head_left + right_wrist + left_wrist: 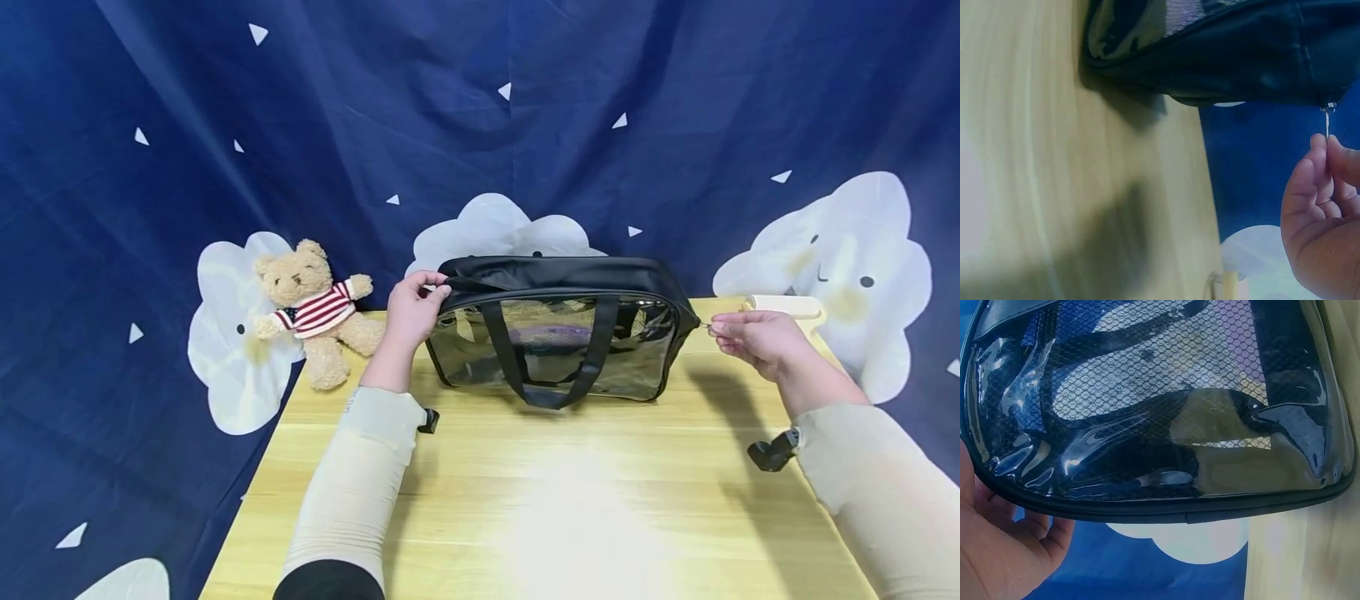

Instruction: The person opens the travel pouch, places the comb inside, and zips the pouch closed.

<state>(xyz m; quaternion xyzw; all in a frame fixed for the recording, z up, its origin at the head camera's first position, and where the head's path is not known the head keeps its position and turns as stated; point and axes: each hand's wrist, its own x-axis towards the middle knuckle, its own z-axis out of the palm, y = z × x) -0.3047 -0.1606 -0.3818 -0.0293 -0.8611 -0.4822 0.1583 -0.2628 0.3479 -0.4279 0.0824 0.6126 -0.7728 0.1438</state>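
Observation:
A black bag with a clear plastic front [637, 358] and two black carrying straps stands at the back of the wooden table. My left hand [415, 310] grips the bag's top left corner; in the left wrist view that hand [1007, 544] has its fingers curled behind the dark piped edge. Off the bag's right end, my right hand [757, 337] pinches a small metal zipper pull [1327, 122] between thumb and fingers. The pull stands straight out from the slider at the bag's end. Through the plastic, mesh and something purple [555, 335] show; what it is I cannot tell.
A teddy bear [303, 308] in a striped top leans at the table's back left corner. Behind the right hand lies a white roller-shaped thing [786, 307]. A blue curtain [480, 125] with white clouds hangs behind the table [465, 483].

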